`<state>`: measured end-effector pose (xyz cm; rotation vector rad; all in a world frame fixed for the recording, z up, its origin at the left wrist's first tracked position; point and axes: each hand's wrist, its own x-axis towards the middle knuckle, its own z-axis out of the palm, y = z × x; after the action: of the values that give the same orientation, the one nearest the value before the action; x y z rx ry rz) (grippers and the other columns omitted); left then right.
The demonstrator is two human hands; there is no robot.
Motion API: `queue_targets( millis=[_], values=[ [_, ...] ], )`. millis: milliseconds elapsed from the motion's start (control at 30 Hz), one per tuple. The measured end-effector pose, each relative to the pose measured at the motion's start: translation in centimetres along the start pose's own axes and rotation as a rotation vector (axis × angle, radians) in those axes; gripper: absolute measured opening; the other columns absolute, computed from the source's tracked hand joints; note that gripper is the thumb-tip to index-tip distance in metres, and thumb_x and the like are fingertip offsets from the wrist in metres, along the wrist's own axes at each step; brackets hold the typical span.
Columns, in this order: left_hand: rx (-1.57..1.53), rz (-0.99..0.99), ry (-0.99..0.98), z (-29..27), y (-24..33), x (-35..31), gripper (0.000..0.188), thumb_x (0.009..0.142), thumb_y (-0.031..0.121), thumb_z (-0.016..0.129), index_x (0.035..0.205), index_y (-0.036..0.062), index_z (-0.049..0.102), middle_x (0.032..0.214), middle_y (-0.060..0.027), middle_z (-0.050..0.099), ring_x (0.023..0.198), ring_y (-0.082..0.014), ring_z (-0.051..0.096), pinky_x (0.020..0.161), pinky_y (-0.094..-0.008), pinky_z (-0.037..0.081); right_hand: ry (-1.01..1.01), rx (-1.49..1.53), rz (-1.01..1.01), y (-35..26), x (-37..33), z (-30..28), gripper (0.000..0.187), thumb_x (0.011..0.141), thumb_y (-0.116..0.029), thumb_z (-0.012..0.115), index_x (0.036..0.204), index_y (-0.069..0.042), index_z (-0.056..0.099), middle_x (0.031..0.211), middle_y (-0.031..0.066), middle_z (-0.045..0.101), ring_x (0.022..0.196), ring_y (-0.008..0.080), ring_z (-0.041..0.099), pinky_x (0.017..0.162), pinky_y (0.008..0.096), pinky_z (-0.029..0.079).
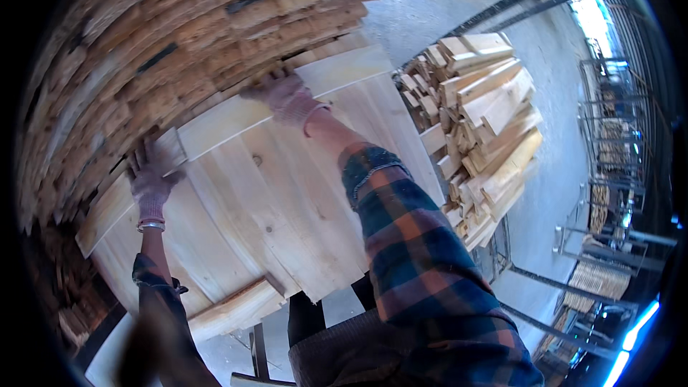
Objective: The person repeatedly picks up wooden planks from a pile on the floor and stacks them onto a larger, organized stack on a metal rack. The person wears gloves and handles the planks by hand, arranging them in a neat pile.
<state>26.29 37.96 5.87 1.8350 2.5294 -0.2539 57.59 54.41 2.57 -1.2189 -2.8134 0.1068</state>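
Wide pale boards (251,208) lie side by side in front of me like a tabletop. Along their far edge runs a row of shorter pale planks (222,125), set crosswise on top. My left hand (152,178), in a pinkish knit glove, rests with fingers spread at the left part of this row, by a short wood piece (170,150). Farther right, my right hand (287,99), gloved alike, lies across the row with its fingers stretched toward the far edge; motion blurs the fingertips. Neither hand visibly grips anything. A narrow wood strip (240,304) lies on the near edge.
Directly beyond the boards rises a tall stack of rough planks (179,50). To the right, a pile of loose cut wood pieces (487,115) stands beside the boards. Metal racks (609,150) line the far right, across the grey floor (555,122).
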Motion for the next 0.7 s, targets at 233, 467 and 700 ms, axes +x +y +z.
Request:
queue_targets(
  millis=[233,467,700],
  values=[
    [0.129,0.170,0.288,5.9,-4.8,0.1,0.107,0.060,0.046,0.082,0.149,0.0145,0.032,0.150,-0.0025,0.038,0.135,-0.0291,0.035,0.115,-0.0434,0.024,0.005,0.210,0.062,-1.8,1.2,-0.7,0.031,0.093,-0.033,0.047,0.120,-0.040,0.061,0.138,0.0066,0.049,0.132,0.0333,0.039,0.112,0.0479,0.024],
    [0.059,0.118,0.192,6.5,-4.5,0.9,0.101,0.069,0.046,0.077,0.151,0.0166,0.026,0.151,-0.0135,0.034,0.135,-0.0366,0.036,0.108,-0.0508,0.031,-0.143,0.199,0.242,-4.4,-3.4,-5.9,0.048,0.085,-0.023,0.060,0.132,-0.024,0.053,0.130,0.0120,0.052,0.125,0.0376,0.044,0.104,0.0472,0.036],
    [-0.531,0.069,-0.132,-6.0,9.1,-3.2,0.077,0.084,0.010,0.070,0.149,0.0053,0.029,0.146,-0.0203,0.041,0.136,-0.0294,0.039,0.113,-0.0374,0.029,-0.049,0.950,0.871,-2.8,-40.8,-10.5,0.073,0.082,-0.017,0.063,0.148,-0.013,0.034,0.148,0.0177,0.039,0.133,0.0308,0.040,0.110,0.0383,0.033]
  ],
)
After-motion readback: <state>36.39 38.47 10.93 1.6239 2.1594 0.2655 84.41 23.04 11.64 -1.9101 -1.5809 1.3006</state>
